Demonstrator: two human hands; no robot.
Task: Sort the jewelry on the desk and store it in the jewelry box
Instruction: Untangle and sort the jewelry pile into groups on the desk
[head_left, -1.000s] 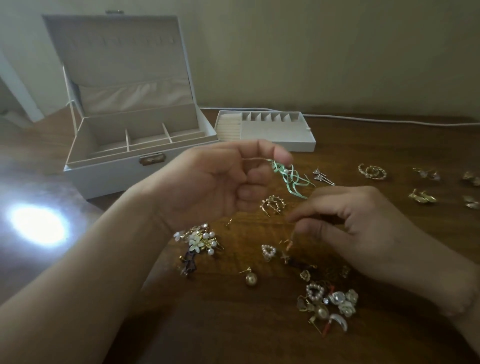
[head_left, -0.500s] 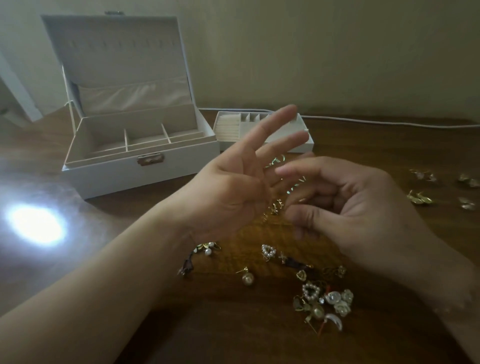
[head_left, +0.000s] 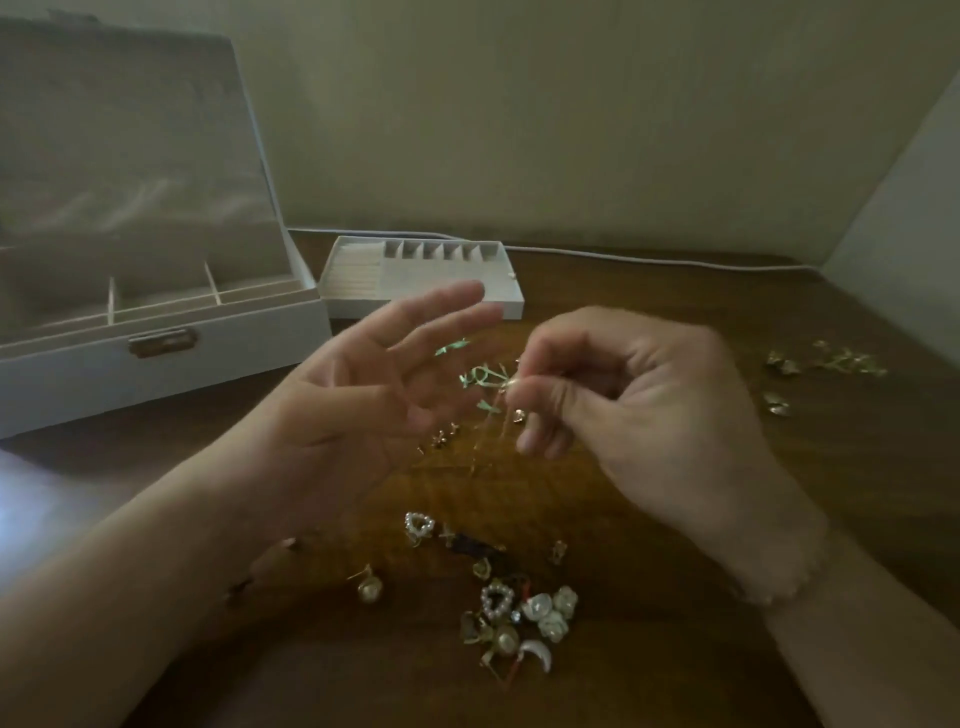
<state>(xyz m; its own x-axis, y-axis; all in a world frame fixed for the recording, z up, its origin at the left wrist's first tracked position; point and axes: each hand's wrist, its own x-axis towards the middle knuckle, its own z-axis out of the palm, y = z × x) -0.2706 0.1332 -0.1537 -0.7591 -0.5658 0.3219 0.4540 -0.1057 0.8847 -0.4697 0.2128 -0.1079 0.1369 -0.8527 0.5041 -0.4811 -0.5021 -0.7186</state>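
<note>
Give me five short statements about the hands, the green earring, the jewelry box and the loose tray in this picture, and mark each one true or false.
1. The right hand pinches the green earring. True.
2. The left hand is clenched in a fist. False: its fingers are spread and straight, holding nothing.
3. The jewelry box has its lid closed. False: the lid stands open and the dividers inside show.
4. The loose tray sits on the desk to the right of the jewelry box. True.
5. The pearl heart earring lies in the tray. False: it lies on the desk, near the person.
</note>
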